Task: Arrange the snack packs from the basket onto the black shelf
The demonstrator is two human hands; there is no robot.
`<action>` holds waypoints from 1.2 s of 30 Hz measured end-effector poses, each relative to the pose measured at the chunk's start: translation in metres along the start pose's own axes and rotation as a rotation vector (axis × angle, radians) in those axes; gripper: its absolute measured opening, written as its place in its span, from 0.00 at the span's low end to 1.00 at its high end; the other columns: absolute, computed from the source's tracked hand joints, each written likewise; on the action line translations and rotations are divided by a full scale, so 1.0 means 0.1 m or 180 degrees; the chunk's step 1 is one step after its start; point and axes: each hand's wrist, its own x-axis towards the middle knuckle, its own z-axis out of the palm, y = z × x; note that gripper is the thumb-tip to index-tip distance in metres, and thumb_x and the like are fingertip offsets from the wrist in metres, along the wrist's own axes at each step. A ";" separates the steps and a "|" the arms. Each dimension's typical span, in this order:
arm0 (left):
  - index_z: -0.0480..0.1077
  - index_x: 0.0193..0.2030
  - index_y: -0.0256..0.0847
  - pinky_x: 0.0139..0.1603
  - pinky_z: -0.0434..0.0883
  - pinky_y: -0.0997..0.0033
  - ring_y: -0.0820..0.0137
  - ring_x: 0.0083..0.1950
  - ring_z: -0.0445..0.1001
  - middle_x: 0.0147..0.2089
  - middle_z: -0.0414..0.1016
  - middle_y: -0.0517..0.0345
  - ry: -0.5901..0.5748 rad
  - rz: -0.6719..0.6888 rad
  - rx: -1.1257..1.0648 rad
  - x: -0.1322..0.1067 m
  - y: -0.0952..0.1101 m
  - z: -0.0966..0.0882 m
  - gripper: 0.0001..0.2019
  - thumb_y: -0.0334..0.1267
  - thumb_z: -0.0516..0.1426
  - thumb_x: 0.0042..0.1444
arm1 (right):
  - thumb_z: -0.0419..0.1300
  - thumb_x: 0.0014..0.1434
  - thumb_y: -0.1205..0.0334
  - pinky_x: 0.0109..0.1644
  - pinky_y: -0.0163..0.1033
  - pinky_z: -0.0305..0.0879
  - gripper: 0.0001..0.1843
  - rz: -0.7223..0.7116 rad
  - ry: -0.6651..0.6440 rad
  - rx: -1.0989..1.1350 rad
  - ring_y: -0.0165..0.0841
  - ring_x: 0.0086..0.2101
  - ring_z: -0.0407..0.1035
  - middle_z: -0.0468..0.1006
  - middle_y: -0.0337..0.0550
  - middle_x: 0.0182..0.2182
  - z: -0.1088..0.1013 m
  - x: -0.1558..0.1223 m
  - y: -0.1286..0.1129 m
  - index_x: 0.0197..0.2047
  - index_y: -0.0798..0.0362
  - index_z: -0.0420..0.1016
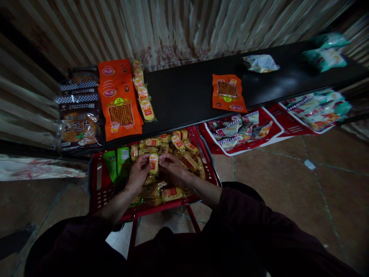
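Observation:
My left hand (pixel 138 172) and my right hand (pixel 172 166) meet over a red plastic basket (pixel 96 192) heaped with several small yellow snack packets. Both hands pinch one yellow packet (pixel 153 162) with a red label, held upright between the fingertips just above the heap. Green packets (pixel 117 161) lie in the basket's left part, next to my left hand. My dark sleeves fill the bottom of the view.
A black shelf (pixel 187 92) runs behind the basket. On it lie stacked orange snack bags (pixel 119 109), dark crisp bags (pixel 79 123), a row of yellow packets (pixel 142 96), a lone orange bag (pixel 228 92) and pale bags at the far right. Red trays (pixel 245 130) of packets sit below. Tiled floor lies to the right.

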 end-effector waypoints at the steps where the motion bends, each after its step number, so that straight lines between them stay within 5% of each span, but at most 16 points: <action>1: 0.72 0.43 0.41 0.48 0.66 0.68 0.67 0.45 0.71 0.41 0.74 0.54 0.0004 -0.0011 -0.0003 0.00 -0.01 0.00 0.18 0.32 0.61 0.41 | 0.69 0.39 0.56 0.39 0.38 0.65 0.15 0.0009 0.0014 -0.0011 0.29 0.30 0.67 0.73 0.35 0.29 0.00 0.00 0.00 0.30 0.51 0.71; 11: 0.68 0.38 0.42 0.43 0.65 0.70 0.69 0.38 0.72 0.35 0.74 0.58 0.0058 -0.0078 -0.0179 0.00 0.01 0.03 0.15 0.31 0.62 0.39 | 0.67 0.40 0.57 0.39 0.37 0.66 0.14 -0.0090 0.0086 -0.0190 0.29 0.31 0.68 0.74 0.35 0.30 -0.02 0.03 0.01 0.32 0.50 0.72; 22: 0.71 0.40 0.44 0.38 0.65 0.72 0.68 0.41 0.72 0.41 0.75 0.57 -0.0040 -0.0502 -0.0453 -0.03 0.04 0.02 0.16 0.44 0.63 0.43 | 0.65 0.44 0.59 0.46 0.41 0.67 0.12 -0.0303 -0.0090 -0.0430 0.33 0.36 0.71 0.77 0.37 0.34 -0.01 0.01 -0.07 0.35 0.49 0.72; 30: 0.70 0.40 0.42 0.44 0.65 0.70 0.68 0.44 0.72 0.42 0.76 0.56 0.0008 -0.0543 -0.0466 -0.04 0.08 0.06 0.20 0.39 0.67 0.38 | 0.62 0.47 0.62 0.49 0.43 0.67 0.12 -0.0616 -0.0171 -0.0845 0.35 0.42 0.71 0.78 0.39 0.38 -0.01 0.00 -0.07 0.38 0.49 0.73; 36: 0.70 0.35 0.40 0.36 0.66 0.73 0.72 0.37 0.72 0.35 0.76 0.59 0.0136 -0.1010 -0.1014 0.01 0.03 0.02 0.14 0.34 0.65 0.39 | 0.62 0.50 0.61 0.53 0.45 0.65 0.11 -0.0737 -0.0319 -0.0888 0.36 0.44 0.73 0.79 0.41 0.38 0.02 -0.05 -0.13 0.39 0.50 0.73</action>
